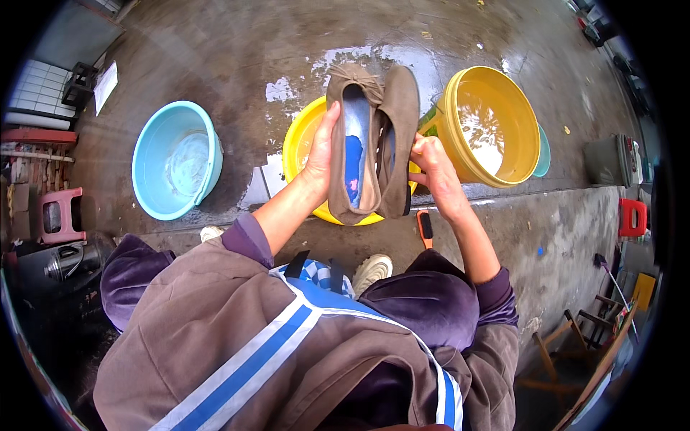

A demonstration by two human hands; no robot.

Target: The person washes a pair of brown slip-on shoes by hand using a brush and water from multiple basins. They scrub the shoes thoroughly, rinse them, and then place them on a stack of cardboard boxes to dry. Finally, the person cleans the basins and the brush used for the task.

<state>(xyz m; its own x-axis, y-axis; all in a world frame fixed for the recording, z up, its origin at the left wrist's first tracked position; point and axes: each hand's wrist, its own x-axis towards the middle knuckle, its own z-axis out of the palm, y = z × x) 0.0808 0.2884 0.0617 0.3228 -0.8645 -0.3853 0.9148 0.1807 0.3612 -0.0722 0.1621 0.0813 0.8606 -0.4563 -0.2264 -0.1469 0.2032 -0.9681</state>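
My left hand grips the outer side of a brown flat shoe with a bow, its thumb near the top opening. Blue and pinkish patches mark this shoe's insole. Against it, on the right, a second brown flat shoe is tilted on its side, held by my right hand at its sole. Both shoes are above a yellow basin, hiding most of it. A brush with an orange handle and dark bristles lies on the ground below my right hand.
A light blue basin stands at the left. At the right is a yellow bucket holding liquid, with a teal container partly behind it. The concrete ground is wet. A pink stool and a red stool are farther out.
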